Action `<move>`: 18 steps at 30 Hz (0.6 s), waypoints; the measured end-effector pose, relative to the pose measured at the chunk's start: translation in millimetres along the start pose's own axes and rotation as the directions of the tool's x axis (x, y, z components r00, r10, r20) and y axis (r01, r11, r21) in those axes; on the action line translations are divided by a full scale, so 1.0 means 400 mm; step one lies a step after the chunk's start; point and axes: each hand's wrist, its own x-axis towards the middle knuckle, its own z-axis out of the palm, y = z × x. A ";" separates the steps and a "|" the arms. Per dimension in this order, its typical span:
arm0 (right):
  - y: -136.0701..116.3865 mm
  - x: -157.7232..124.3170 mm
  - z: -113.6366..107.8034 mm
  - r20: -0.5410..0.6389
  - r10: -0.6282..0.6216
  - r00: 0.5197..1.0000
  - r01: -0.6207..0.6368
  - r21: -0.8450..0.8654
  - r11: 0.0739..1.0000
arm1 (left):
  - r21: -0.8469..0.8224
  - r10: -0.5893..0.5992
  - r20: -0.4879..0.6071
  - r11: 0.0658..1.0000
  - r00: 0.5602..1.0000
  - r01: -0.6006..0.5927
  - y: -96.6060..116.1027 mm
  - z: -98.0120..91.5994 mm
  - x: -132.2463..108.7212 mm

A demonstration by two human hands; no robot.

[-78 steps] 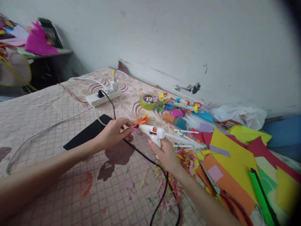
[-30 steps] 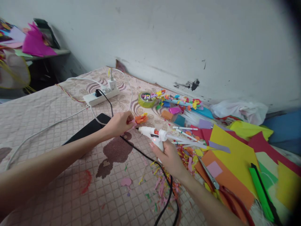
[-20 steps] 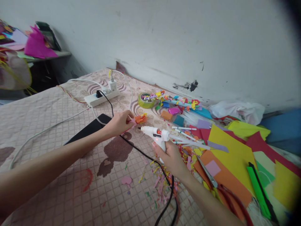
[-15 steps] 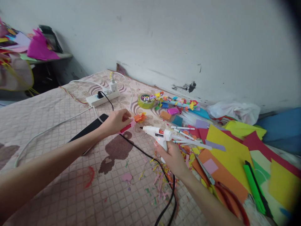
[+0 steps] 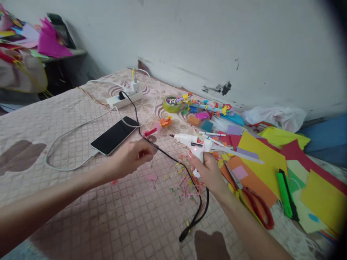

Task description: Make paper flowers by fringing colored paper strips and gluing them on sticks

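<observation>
White glue gun (image 5: 189,140) gripped in closed right hand (image 5: 208,173), nozzle pointing left, black cord (image 5: 173,160) trailing between the hands, left hand (image 5: 131,159) blurred, curled, grip impossible to tell, paper flower (image 5: 162,124) and phone (image 5: 115,134) beyond it, scissors (image 5: 255,206) right of right hand

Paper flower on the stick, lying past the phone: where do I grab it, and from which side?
Pinch the red stem near its bare end, from above, coming from the side of the left hand. It lies flat with that end nearest you. The orange paper head at the far end looks crushable, and the glue gun nozzle and black cord crowd the right.
</observation>
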 end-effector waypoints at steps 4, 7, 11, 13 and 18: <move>-0.001 -0.017 -0.008 -0.018 -0.039 0.999 0.039 -0.019 0.999 | -0.015 -0.034 0.128 0.999 0.991 0.036 0.007 0.051 -0.057; 0.003 -0.024 -0.014 -0.026 -0.044 0.999 0.044 -0.026 0.999 | -0.016 -0.025 0.169 0.999 0.985 0.028 0.017 0.064 -0.071; 0.008 -0.032 -0.020 -0.026 -0.035 0.999 0.035 -0.014 0.999 | -0.016 -0.008 0.174 1.000 0.985 0.011 0.023 0.064 -0.066; 0.008 -0.036 -0.021 -0.030 -0.024 0.999 0.024 -0.010 1.000 | -0.029 -0.007 0.180 1.000 0.984 0.012 0.019 0.064 -0.062; 0.015 -0.041 -0.018 -0.043 0.040 0.998 -0.039 0.037 0.999 | -0.045 -0.007 0.152 0.999 0.988 0.014 0.008 0.072 -0.058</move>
